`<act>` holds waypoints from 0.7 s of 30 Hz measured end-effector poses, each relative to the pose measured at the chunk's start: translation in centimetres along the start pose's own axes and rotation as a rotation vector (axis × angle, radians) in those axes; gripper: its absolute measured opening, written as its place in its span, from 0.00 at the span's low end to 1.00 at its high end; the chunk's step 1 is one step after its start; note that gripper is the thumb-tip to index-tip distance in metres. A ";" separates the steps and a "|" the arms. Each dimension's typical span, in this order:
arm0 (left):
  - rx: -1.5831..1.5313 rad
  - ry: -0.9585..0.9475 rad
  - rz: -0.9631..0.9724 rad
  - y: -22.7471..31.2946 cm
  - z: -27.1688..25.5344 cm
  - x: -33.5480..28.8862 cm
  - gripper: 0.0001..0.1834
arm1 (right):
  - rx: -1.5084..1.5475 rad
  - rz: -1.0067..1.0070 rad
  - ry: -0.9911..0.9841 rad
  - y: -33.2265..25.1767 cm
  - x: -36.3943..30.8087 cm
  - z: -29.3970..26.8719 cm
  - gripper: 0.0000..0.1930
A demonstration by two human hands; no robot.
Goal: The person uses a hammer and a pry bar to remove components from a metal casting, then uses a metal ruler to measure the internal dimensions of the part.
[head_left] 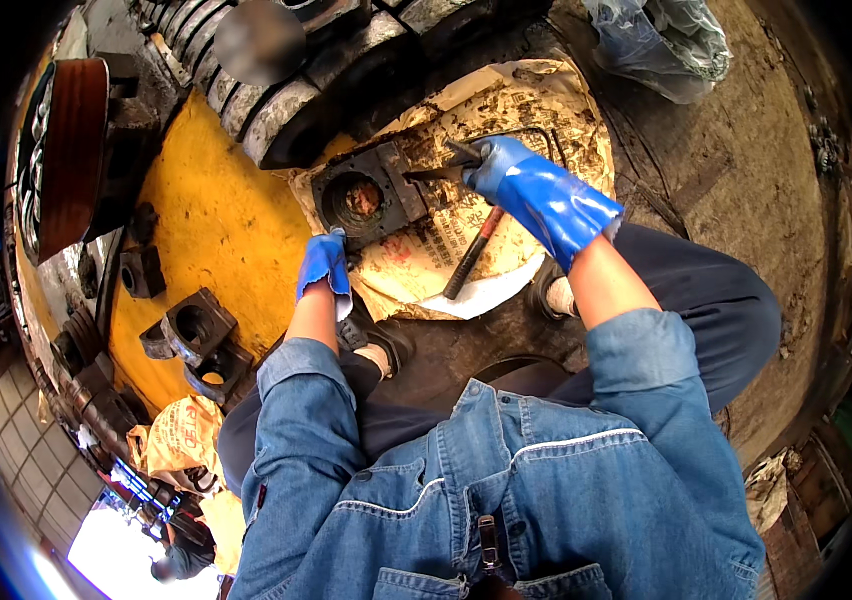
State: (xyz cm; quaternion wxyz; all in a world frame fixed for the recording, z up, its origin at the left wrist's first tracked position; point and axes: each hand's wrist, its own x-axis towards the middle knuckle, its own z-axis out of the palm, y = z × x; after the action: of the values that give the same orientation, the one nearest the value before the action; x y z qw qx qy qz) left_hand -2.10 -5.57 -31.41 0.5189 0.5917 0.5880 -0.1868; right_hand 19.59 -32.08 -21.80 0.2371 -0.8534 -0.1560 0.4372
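Note:
A dark, square metal block (370,192) with a round bore lies on a spread-out, grimy paper sack (416,270). Inside the bore shows something rusty-brown. My left hand (324,264), in a blue rubber glove, is closed at the block's near left corner; the fingertips are partly hidden. My right hand (502,168), gloved the same way, is wrapped round a dark tool with two narrow prongs (438,172). Those prongs point left, toward the block's right side. Below my right hand lies a bar-like tool with a red and black handle (476,252).
A bent black rod (554,146) rests on the sack's far right. Several bored metal blocks (198,325) stand on the yellow surface (196,200) at left. Large ribbed machinery (291,105) bounds the far side. A clear plastic bag (668,50) lies far right.

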 end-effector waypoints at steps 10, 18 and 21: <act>-0.171 0.042 -0.042 0.0 0.7 -0.4 0.18 | -0.168 -0.041 -0.111 0.1 2.0 -0.4 0.15; -0.157 0.005 -0.056 0.7 0.5 -2.0 0.19 | 0.033 0.014 -0.187 -0.9 -0.1 -4.4 0.16; 0.045 0.025 -0.023 2.3 0.7 -2.9 0.22 | -0.159 -0.045 -0.100 0.0 1.9 -1.1 0.15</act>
State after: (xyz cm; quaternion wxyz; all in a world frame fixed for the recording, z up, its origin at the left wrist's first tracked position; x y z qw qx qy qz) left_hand -0.45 -7.09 -28.33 0.4957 0.5990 0.5968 -0.1984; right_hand 21.60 -31.53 -22.52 0.1701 -0.8431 -0.2208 0.4599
